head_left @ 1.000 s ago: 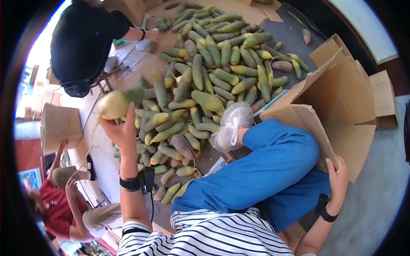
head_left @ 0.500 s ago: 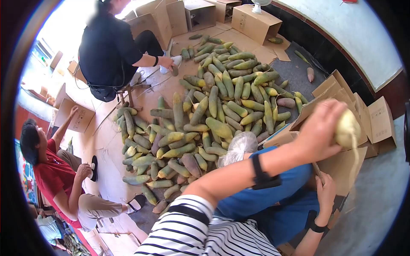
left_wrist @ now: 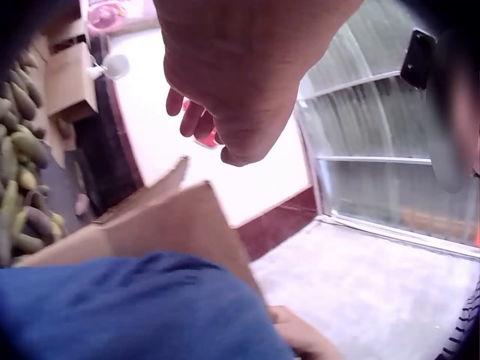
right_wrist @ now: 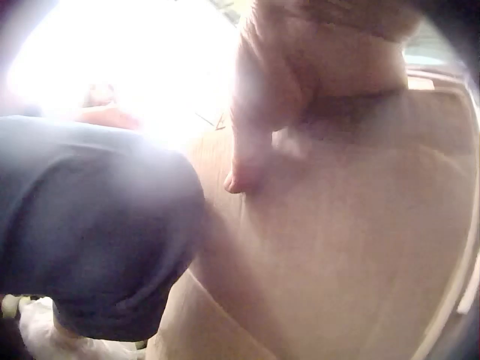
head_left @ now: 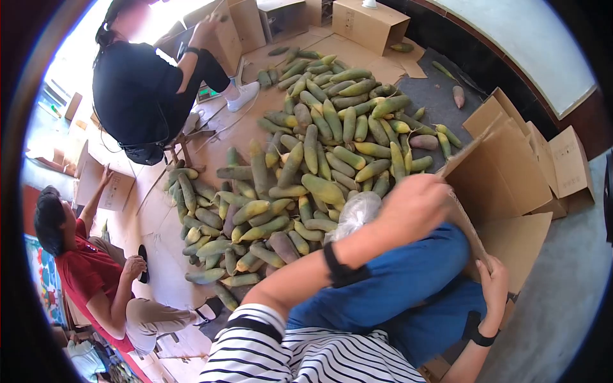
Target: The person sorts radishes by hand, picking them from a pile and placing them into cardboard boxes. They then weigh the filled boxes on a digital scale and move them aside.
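My left hand (head_left: 418, 201), blurred in the head view, is above my blue-trousered knee, at the near-left rim of an open cardboard box (head_left: 501, 172). In the left wrist view its fingers (left_wrist: 191, 120) hang loosely bent with nothing in them. My right hand (head_left: 495, 287) grips the box's near edge; the right wrist view shows its thumb (right_wrist: 244, 169) against the cardboard wall. The bottom of the box is hidden. A large heap of green radishes (head_left: 322, 188) spreads over the floor to the left of the box.
A person in black (head_left: 137, 86) sits beyond the heap, one hand raised. Another person in red (head_left: 96, 281) sits at the left. More cartons (head_left: 367, 25) stand at the back, and one carton (head_left: 568, 163) is behind the open box. My foot wears a plastic bag (head_left: 357, 214).
My left hand carried a green radish from the heap to over the box; now it is empty and back toward the knee. My right hand stays on the box edge.
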The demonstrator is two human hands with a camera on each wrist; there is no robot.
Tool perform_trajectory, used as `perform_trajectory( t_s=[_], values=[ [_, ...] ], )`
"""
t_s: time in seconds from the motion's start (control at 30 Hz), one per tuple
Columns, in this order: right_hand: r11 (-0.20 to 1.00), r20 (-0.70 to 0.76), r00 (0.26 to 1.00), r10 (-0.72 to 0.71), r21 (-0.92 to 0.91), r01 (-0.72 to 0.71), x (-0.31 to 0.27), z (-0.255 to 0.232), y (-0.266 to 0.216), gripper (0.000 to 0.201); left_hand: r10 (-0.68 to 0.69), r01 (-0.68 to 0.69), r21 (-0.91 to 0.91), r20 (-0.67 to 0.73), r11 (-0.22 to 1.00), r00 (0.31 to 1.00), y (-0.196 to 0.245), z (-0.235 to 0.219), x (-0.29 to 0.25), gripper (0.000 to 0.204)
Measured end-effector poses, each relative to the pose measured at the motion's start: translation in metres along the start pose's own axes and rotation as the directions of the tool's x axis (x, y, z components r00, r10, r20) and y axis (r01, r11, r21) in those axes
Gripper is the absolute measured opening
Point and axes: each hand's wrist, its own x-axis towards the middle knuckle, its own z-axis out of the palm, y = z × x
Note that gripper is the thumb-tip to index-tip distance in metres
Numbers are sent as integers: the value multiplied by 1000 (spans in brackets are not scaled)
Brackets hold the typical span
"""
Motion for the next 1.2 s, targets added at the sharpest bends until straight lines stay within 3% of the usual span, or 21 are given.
perform_trajectory(
  t_s=[0.07, 0.1, 0.17, 0.2, 0.23, 0.3, 0.37, 0.4, 0.5, 0.57, 0.6, 0.67, 0.83, 0.93, 1.0, 1.07, 1.13, 1.2],
  values=[
    [999, 8, 1000, 16, -30, -16, 3, -1, -7, 27, -257, 246, 101, 106, 964, 961, -51, -37, -44, 29],
    [999, 25, 999, 28, -35, -27, 6, 2, -1, 29, -354, 336, 184, 76, 924, 932, -74, -56, -73, 31],
    [998, 37, 998, 56, -41, -55, 9, -3, -2, 29, -660, 520, 504, 139, 689, 739, -123, -93, -140, 27],
    [996, 36, 996, 85, -43, -83, 10, -6, -5, 30, -685, 499, 598, 118, 627, 719, -152, -109, -184, 29],
    [993, 45, 993, 107, -45, -105, 13, -6, -10, 30, -801, 514, 708, 122, 484, 587, -166, -126, -213, 35],
    [989, 75, 988, 136, -65, -131, 16, -8, -9, 30, -917, 412, 877, 74, 247, 392, -186, -157, -252, 46],
    [984, 103, 981, 164, -85, -155, 18, -8, -6, 29, -938, 336, 931, 19, 142, 345, -212, -182, -280, 42],
    [985, 81, 984, 162, -67, -156, 18, -6, -4, 30, -907, 278, 950, 11, 141, 421, -217, -192, -286, 47],
    [978, 79, 978, 195, -95, -187, 22, -8, -14, 30, -904, 329, 937, -31, 122, 426, -256, -207, -307, 54],
    [964, 87, 968, 234, -146, -221, 25, -11, -17, 30, -886, 274, 948, 19, 164, 463, -271, -209, -304, 56],
    [963, 97, 966, 239, -154, -222, 26, -12, -15, 30, -888, 280, 944, 31, 177, 458, -277, -209, -304, 56],
    [957, 105, 962, 254, -172, -234, 27, -10, -16, 30, -922, 227, 958, 79, 175, 378, -286, -210, -306, 60],
    [965, 61, 973, 222, -160, -210, 25, -8, -16, 32, -950, 221, 969, 38, 111, 311, -298, -207, -324, 39],
    [969, 48, 978, 204, -155, -194, 23, -7, -12, 30, -935, 88, 992, 60, 96, 350, -284, -213, -322, 25],
    [958, 73, 961, 265, -133, -254, 24, -9, -17, 29, -892, 85, 983, 110, 163, 439, -272, -217, -327, 21],
    [943, 96, 941, 323, -115, -312, 23, -7, -21, 28, -874, 97, 974, 138, 206, 466, -252, -222, -327, 27],
    [971, -6, 988, 153, -186, -151, 19, -3, -24, 24, -828, 164, 951, 133, 261, 545, -231, -225, -325, 35],
    [978, -13, 990, 140, -152, -141, 19, 0, -25, 23, -790, 254, 925, 74, 282, 608, -210, -226, -321, 41]
  ],
)
